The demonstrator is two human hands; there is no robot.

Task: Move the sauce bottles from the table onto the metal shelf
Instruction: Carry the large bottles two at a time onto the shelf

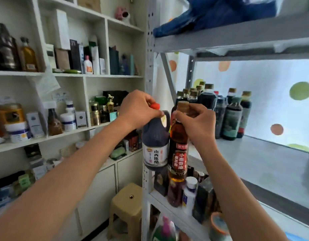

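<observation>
I hold two sauce bottles, one in each hand, both lifted in front of the grey upright post of the metal shelf. My left hand is curled over the neck of the dark vinegar jug, fingers wrapped just under its red cap beside the moulded handle, so the jug hangs below my palm. My right hand pinches the neck of the amber sesame oil bottle right under its brown cap, and that bottle also hangs straight down below my fingers. The two bottles are side by side, touching or nearly so; I cannot tell which from here. On the shelf board beyond my right hand stands a cluster of dark bottles pushed to the back left corner, perhaps a dozen, though they overlap too much for a sure count. The board in front of them is bare grey metal. One level down, several more bottles stand behind the ones I carry. One tan plastic stool sits on the floor below my left forearm.
</observation>
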